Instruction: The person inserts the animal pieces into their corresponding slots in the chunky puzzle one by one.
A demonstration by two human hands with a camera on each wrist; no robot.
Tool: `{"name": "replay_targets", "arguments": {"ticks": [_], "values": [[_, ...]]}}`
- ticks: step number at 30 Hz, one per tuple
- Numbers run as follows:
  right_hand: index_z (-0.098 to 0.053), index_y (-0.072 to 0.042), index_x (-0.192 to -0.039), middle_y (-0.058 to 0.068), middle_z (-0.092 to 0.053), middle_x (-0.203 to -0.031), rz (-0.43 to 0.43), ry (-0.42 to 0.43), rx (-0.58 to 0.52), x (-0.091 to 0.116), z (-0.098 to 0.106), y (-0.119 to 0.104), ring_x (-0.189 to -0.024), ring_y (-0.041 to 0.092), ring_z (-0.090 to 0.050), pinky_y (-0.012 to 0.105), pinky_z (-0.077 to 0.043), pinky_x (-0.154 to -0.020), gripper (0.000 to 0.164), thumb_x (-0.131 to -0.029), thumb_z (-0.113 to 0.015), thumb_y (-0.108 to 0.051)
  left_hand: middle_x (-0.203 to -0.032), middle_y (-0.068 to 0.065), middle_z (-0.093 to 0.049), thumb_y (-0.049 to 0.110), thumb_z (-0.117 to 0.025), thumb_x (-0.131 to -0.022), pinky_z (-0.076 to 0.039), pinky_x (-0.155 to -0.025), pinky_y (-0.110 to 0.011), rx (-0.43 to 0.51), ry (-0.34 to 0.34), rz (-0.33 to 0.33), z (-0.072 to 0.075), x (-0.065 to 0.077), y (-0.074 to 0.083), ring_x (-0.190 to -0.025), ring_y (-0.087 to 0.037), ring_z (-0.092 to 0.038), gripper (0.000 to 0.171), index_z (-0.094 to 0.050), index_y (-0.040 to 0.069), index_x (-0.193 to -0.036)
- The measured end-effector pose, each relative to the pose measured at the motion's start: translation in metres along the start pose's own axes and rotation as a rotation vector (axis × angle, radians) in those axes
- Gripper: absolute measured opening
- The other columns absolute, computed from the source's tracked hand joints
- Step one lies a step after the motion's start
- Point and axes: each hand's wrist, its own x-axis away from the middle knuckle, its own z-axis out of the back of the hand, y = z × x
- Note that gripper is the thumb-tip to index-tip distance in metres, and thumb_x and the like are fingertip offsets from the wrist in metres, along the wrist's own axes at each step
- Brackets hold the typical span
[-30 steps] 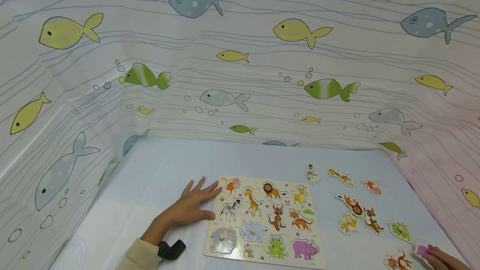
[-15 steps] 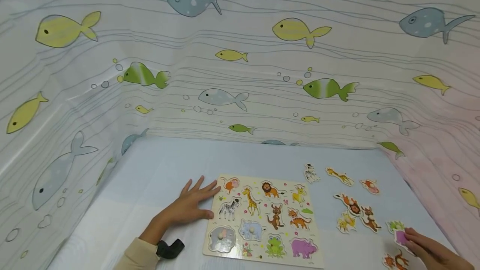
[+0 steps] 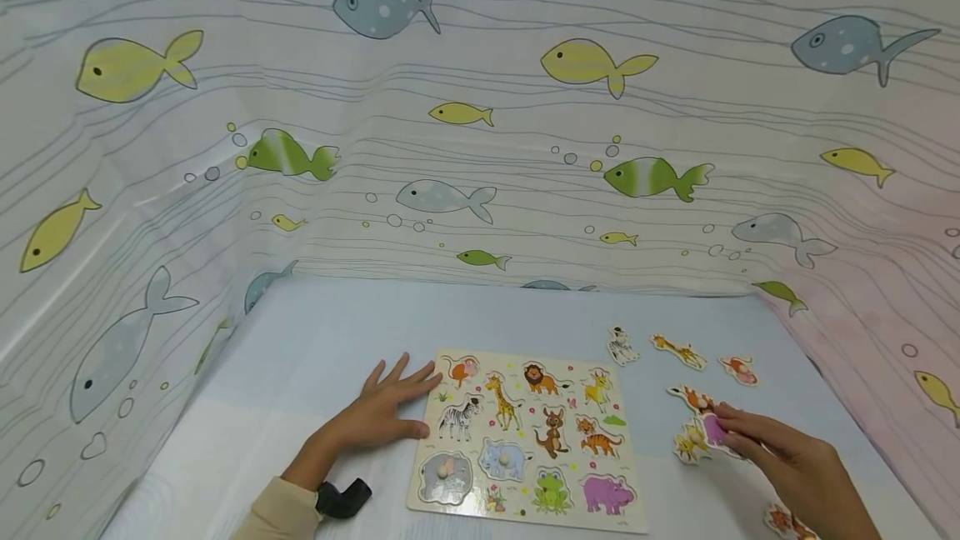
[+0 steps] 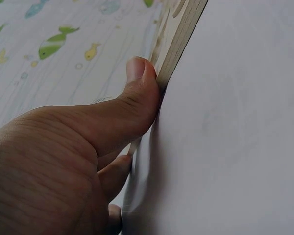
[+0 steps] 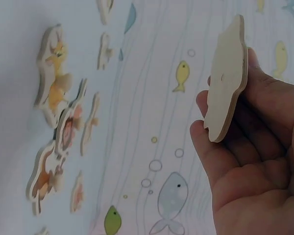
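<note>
The wooden animal puzzle board (image 3: 525, 452) lies flat on the table. My left hand (image 3: 375, 413) rests at its left edge with fingers spread; in the left wrist view the thumb (image 4: 137, 93) touches the board's side (image 4: 179, 41). My right hand (image 3: 798, 461) pinches a purple puzzle piece (image 3: 712, 430), held above the loose pieces right of the board. Its bare wooden back (image 5: 226, 81) shows in the right wrist view. The elephant piece (image 3: 444, 477) and the rhino piece (image 3: 504, 460) sit in the board, each with a knob. A printed purple hippo (image 3: 608, 495) shows at bottom right.
Loose pieces lie right of the board: zebra (image 3: 622, 346), giraffe (image 3: 678, 351), monkey (image 3: 739, 371), lion (image 3: 688, 397), a yellow deer-like one (image 3: 690, 444) and a tiger (image 3: 783, 521) at the front. Fish-patterned sheeting (image 3: 480, 140) walls the table. A black strap piece (image 3: 343, 499) sits by the left wrist.
My right hand has carried the purple puzzle piece leftward and away from the front right corner, over the loose pieces. It now covers the frog and kangaroo pieces. The left hand stays put.
</note>
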Motion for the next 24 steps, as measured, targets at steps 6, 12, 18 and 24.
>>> {"name": "replay_targets", "arguments": {"ticks": [6, 12, 18, 24], "values": [[-0.076, -0.021, -0.112, -0.006, -0.073, -0.123, 0.120, -0.009, -0.093, -0.012, -0.008, -0.015, -0.111, -0.018, -0.058, 0.001, -0.049, -0.082, 0.030, -0.087, -0.074, -0.003, -0.162, -0.006, -0.032, 0.057, -0.072, -0.079, 0.009, -0.119, -0.068, -0.003, -0.004, 0.001, -0.001, -0.001, 0.000, -0.154, -0.047, -0.004, 0.086, -0.045, 0.020, -0.151], [-0.077, -0.018, -0.108, -0.005, -0.075, -0.117, 0.165, -0.009, -0.147, -0.018, -0.025, -0.027, -0.113, -0.016, -0.059, 0.003, -0.050, -0.083, 0.030, -0.085, -0.074, 0.002, -0.162, -0.005, -0.032, 0.058, -0.072, -0.079, 0.009, -0.119, -0.068, -0.007, -0.001, -0.002, -0.002, -0.002, -0.001, -0.154, -0.047, -0.004, 0.086, -0.044, 0.020, -0.151], [-0.077, -0.019, -0.109, 0.005, -0.076, -0.115, 0.125, -0.051, -0.196, -0.016, -0.045, -0.040, -0.110, -0.016, -0.060, 0.009, -0.055, -0.077, 0.028, -0.086, -0.074, -0.003, -0.162, -0.006, -0.032, 0.057, -0.073, -0.079, 0.009, -0.119, -0.068, 0.001, -0.003, 0.002, -0.001, -0.001, -0.001, -0.154, -0.047, -0.004, 0.086, -0.044, 0.020, -0.151], [-0.078, -0.022, -0.107, 0.005, -0.076, -0.113, 0.132, -0.082, -0.230, -0.013, -0.061, -0.051, -0.109, -0.012, -0.062, 0.013, -0.058, -0.074, 0.028, -0.085, -0.075, -0.005, -0.163, -0.005, -0.032, 0.058, -0.072, -0.079, 0.009, -0.119, -0.068, -0.005, -0.004, 0.007, 0.000, -0.001, 0.000, -0.154, -0.046, -0.004, 0.086, -0.044, 0.020, -0.151]]}}
